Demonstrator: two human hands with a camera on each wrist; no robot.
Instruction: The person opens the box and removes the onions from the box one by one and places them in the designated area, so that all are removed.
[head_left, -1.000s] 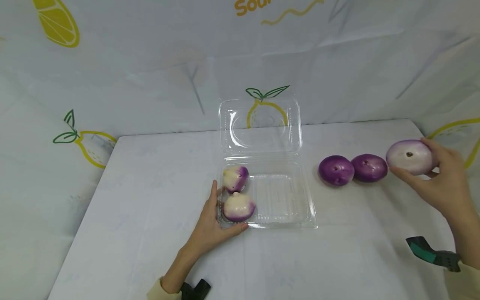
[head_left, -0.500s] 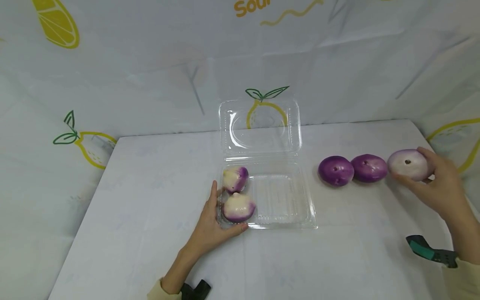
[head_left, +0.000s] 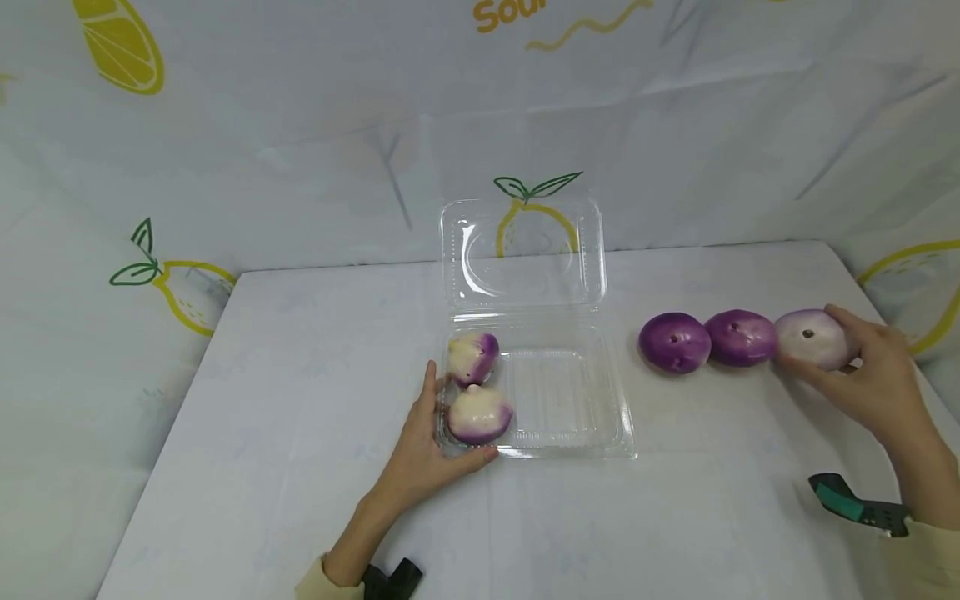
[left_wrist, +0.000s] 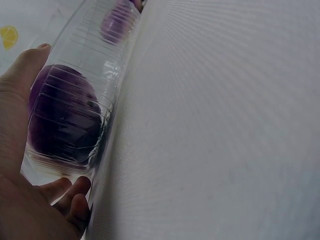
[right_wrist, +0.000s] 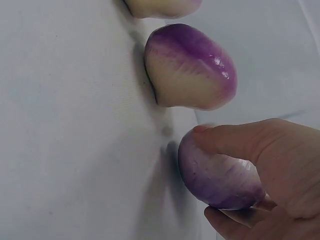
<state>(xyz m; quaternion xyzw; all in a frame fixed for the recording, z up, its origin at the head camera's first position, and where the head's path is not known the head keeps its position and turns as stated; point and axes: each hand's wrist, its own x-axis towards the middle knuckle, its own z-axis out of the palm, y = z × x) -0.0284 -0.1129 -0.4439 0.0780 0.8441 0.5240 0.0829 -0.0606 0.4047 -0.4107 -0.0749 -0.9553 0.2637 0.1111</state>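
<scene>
The thing I'd watch for is a roll. The pale turnip (head_left: 810, 343) in the right hand (head_left: 873, 375) is well to the right of the clear box (head_left: 562, 396), touching or just beside the middle turnip (head_left: 742, 338); I can't be sure which. A careless sideways nudge could shove that middle one into the dark turnip (head_left: 675, 343), the one in the row nearest the box, and start both rolling over the tabletop (head_left: 712, 500). They all look rounded and glossy, so letting go too soon could send the pale one off, farther right of the box.

The box has its own weak point. It looks thin and light, and the far turnip (head_left: 474, 357) and the near turnip (head_left: 480, 414) both crowd its left part, so a hard push from the left hand (head_left: 420, 450) might slide or tip it.

As for the hold, the pale turnip is clamped between the right thumb and fingers, gripped from the side away from the box, with its box-facing end free. The thumb lies along its near side; the other fingers reach round behind, partly hidden. Whether it bears on the tabletop I can't tell. The left fingers bend round the box's near left corner, thumb along its near edge.
</scene>
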